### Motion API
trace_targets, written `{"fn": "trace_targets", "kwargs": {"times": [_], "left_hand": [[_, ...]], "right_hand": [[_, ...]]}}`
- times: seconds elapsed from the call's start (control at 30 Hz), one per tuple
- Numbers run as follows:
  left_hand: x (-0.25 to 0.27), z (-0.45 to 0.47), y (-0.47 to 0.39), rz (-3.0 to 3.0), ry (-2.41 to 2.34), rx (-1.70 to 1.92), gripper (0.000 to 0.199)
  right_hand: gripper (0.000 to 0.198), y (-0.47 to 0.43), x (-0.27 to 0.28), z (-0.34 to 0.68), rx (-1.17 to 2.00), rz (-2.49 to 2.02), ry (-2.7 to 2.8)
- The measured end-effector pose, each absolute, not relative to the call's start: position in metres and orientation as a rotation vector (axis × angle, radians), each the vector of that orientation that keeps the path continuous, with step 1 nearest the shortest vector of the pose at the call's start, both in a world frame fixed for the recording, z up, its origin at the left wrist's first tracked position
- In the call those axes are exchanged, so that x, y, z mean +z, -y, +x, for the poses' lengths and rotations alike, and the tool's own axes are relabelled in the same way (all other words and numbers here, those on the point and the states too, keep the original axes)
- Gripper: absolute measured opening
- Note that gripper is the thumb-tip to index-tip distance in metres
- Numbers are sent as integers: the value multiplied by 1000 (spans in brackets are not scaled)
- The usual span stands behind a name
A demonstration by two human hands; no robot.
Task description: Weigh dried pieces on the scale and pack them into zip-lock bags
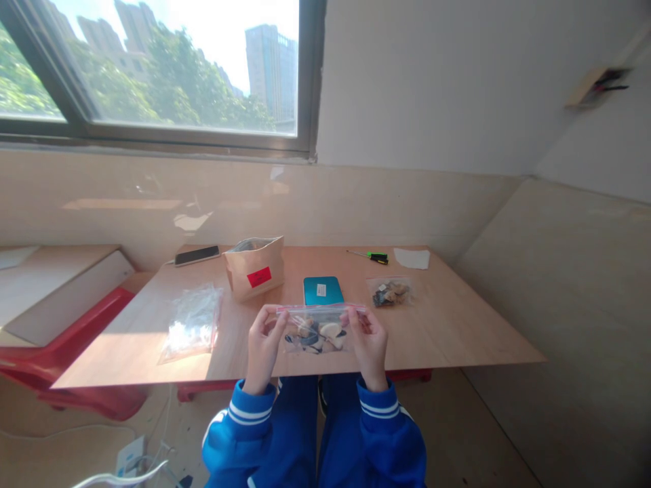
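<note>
At a partly sunlit wooden table (447, 332) below a window (203, 138), 2 hands (263, 347) (371, 342) pinch a zip bag (316, 330).

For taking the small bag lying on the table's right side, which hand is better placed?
Probably the right hand: that small bag lies just beyond it, while the left hand is farther away. Both hold the clear bag by its top edge.

Glaring daylight from the window (193, 74), dim right wall (559, 285), blurred wall-mounted box (590, 89)
</note>
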State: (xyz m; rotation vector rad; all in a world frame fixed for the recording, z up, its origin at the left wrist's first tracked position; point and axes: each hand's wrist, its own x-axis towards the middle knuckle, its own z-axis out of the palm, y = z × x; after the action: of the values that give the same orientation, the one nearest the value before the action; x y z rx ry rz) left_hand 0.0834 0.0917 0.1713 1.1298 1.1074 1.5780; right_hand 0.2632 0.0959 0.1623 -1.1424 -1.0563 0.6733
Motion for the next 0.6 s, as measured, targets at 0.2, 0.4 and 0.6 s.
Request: {"fn": "trace_targets", "kwargs": {"times": [0.2, 0.4, 0.6], "left_hand": [[170, 80, -91, 1192, -1187, 1583, 21], [170, 86, -91, 1161, -1231, 1591, 24], [174, 94, -88, 1134, -1142, 1633, 23]], "right_hand": [[27, -95, 163, 262, 671, -1140, 1043], [27, -94, 159, 260, 624, -1138, 1037], [30, -96, 160, 262, 611, -1152, 1068]]}}
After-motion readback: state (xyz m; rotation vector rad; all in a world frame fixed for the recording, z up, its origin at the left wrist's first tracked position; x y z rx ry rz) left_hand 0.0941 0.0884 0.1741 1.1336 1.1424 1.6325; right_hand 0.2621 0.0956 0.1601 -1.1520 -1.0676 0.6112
